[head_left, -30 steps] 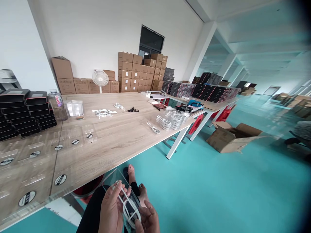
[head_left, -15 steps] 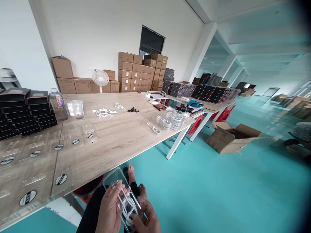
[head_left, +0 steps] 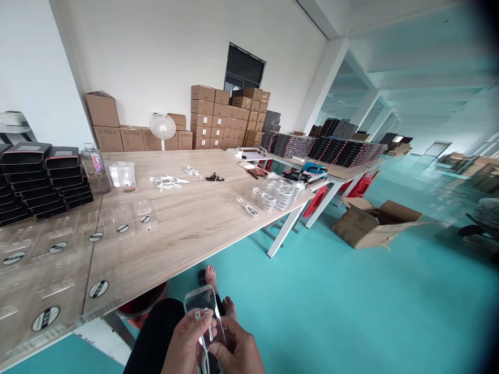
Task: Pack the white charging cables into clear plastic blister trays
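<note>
Left hand (head_left: 191,336) pinches white cable (head_left: 205,358) near its plugs (head_left: 198,315), right hand (head_left: 239,345) grips clear tray (head_left: 199,297); cable could spring loose if either grip slackens

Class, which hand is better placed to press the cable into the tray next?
Probably the right hand: its thumb lies beside the cable over the clear tray, while the left hand pinches the plug ends.

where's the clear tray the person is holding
The tray is low in the head view, left of centre, between left hand and right hand with a white cable, below the table edge.
</note>
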Available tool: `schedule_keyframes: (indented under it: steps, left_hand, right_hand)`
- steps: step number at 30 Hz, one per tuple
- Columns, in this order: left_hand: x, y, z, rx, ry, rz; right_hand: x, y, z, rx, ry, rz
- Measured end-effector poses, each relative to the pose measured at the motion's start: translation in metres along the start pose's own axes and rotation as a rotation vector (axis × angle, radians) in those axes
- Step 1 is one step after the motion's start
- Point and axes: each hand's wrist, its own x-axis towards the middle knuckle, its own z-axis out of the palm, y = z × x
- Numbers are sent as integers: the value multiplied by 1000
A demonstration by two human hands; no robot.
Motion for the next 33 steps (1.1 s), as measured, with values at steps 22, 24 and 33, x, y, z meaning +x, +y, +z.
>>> schedule_keyframes:
  steps: [22,24,33]
  left_hand:
    - [8,2,-16,31,-174,74]
    - [9,3,-16,29,-167,76]
    - [9,13,-6,-29,-93,107]
  right_hand:
    - [-13,27,6,488,12,70]
    - [-13,27,5,452,24,61]
    - [-19,3,9,515,-43,69]
